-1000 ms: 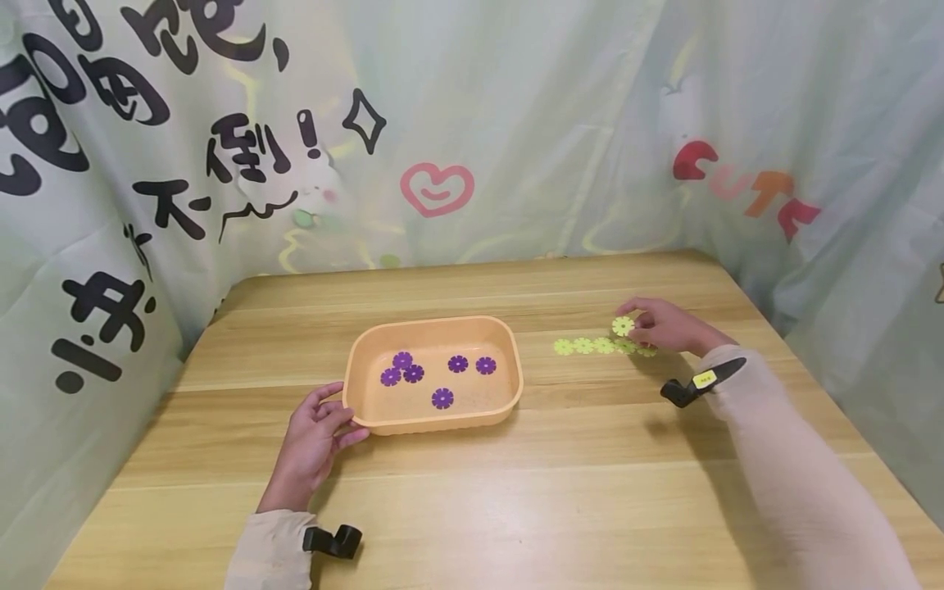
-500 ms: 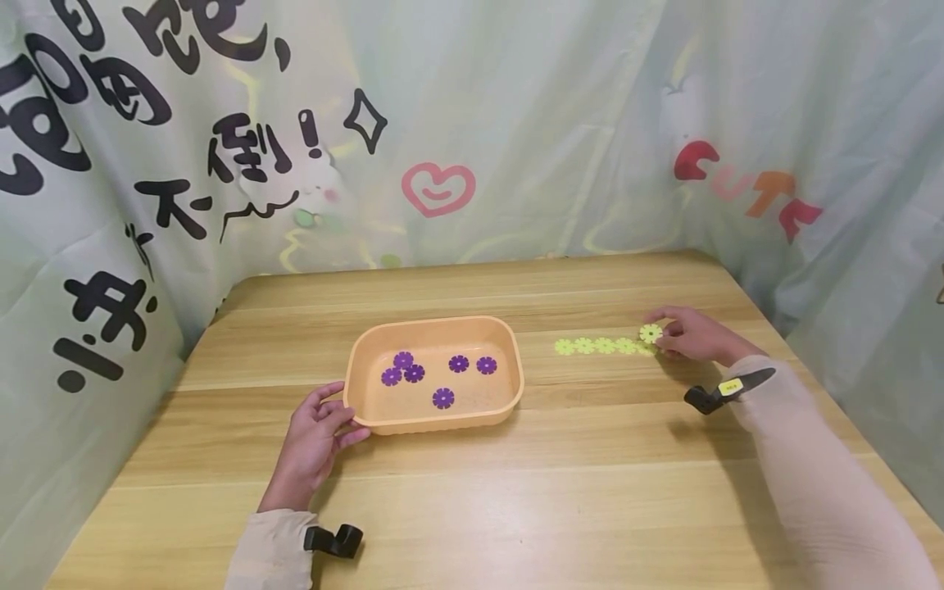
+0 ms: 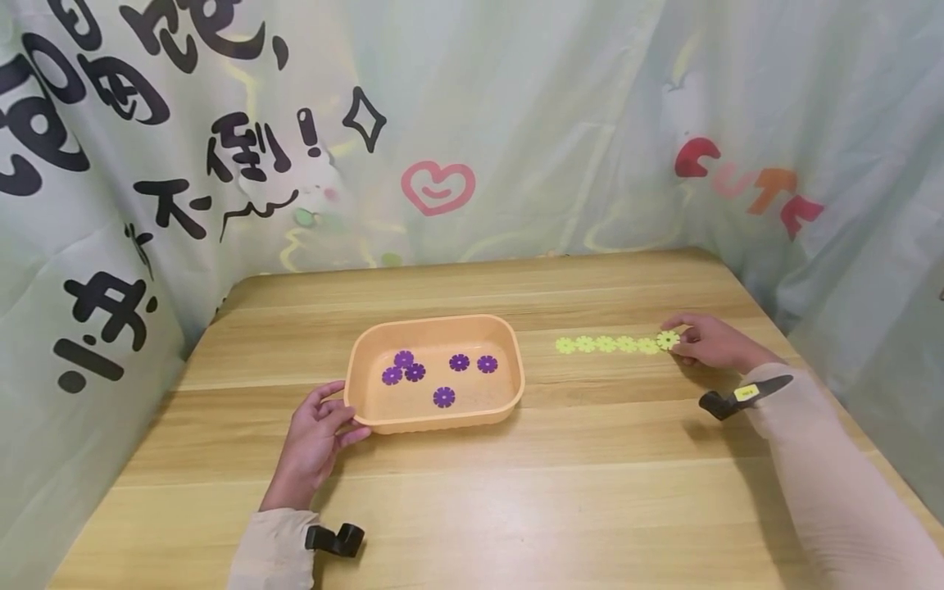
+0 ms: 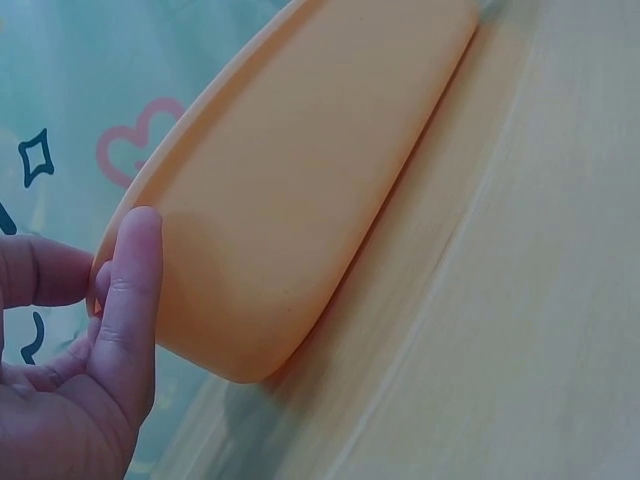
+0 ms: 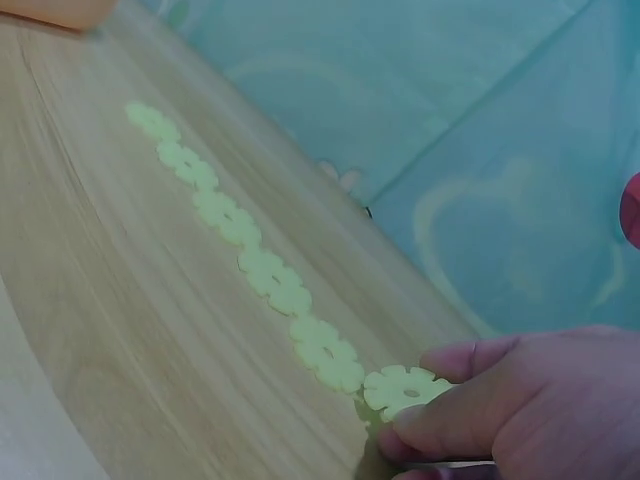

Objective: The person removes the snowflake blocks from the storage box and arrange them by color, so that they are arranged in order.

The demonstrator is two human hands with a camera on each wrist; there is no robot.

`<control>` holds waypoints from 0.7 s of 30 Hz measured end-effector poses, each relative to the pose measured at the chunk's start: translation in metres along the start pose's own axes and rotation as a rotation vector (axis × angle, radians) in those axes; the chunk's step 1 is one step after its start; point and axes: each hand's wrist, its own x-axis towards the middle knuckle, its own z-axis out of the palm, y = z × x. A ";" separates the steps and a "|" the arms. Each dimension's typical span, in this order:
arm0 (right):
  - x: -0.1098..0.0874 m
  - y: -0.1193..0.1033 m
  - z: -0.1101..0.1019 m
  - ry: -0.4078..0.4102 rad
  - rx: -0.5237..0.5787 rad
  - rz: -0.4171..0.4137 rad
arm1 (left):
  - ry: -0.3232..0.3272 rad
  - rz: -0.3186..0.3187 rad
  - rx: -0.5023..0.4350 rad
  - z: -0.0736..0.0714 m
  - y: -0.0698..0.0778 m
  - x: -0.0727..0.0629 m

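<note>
My left hand (image 3: 315, 438) grips the near left corner of an orange plastic tray (image 3: 442, 425); in the left wrist view the thumb (image 4: 135, 290) presses the outer wall below the rim. Several purple snowflake discs (image 3: 444, 397) lie inside the tray. To its right, several yellow-green snowflake discs (image 3: 605, 344) form a straight row on the table. At the row's right end my right hand (image 3: 711, 341) pinches another yellow-green disc (image 5: 402, 390) between thumb and fingers. That disc is slightly tilted, close beside the last one in the row; whether they touch I cannot tell.
The wooden table (image 3: 472, 508) runs back to a pale printed curtain (image 3: 546, 147), which also hangs along both sides. A black wrist mount (image 3: 335, 539) sits on the left sleeve, another mount (image 3: 726, 401) on the right.
My right hand has moved right along the row with its disc, from above the row down to its right end. The left hand and tray stay in place.
</note>
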 end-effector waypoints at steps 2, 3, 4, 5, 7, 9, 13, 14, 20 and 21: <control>0.000 -0.001 0.000 -0.007 0.004 0.001 | 0.002 0.000 -0.001 0.000 0.000 0.000; 0.000 -0.002 -0.001 -0.010 0.004 0.002 | 0.004 0.000 -0.002 -0.001 0.000 0.000; 0.001 -0.002 -0.001 -0.012 0.005 0.006 | 0.005 0.000 -0.002 -0.001 0.000 -0.001; 0.001 -0.003 -0.001 -0.013 0.003 0.010 | 0.006 0.000 -0.003 -0.001 0.000 -0.001; 0.002 -0.002 -0.001 -0.014 -0.010 0.020 | 0.005 0.001 -0.004 -0.001 0.000 -0.001; 0.002 -0.001 -0.002 -0.015 -0.015 0.026 | 0.006 -0.001 -0.008 -0.001 0.000 -0.001; 0.001 0.001 -0.002 -0.016 -0.018 0.030 | 0.000 -0.003 -0.009 0.000 0.000 -0.001; 0.001 0.002 -0.002 -0.016 -0.016 0.028 | -0.001 -0.003 -0.008 0.000 0.000 -0.001; -0.001 0.006 -0.002 -0.013 -0.015 0.025 | -0.003 -0.004 0.004 0.000 0.000 -0.001; -0.002 0.006 -0.002 -0.013 -0.016 0.024 | -0.003 -0.004 0.003 0.000 0.000 -0.001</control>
